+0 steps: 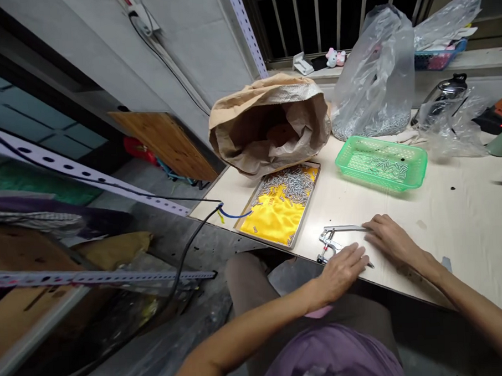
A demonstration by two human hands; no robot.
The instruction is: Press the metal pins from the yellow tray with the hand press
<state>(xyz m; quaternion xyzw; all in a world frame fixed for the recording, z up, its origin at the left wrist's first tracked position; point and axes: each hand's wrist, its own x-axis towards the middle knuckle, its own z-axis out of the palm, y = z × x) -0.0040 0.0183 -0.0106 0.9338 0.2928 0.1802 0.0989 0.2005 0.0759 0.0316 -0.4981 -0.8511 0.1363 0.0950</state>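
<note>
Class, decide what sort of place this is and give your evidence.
Probably a small workshop: a shallow tray holds many small metal parts, a green basket holds more, and the left hand partly covers a metal tool.

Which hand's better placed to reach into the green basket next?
Right, I'd say: the right hand is nearer the green basket. The left hand sits farther from it, over part of the metal tool.

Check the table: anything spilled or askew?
Slightly odd: the bag lies tipped, mouth open, near the tray. Metal pieces heap unevenly at the tray's far end, with strays on the yellow cloth.
</note>
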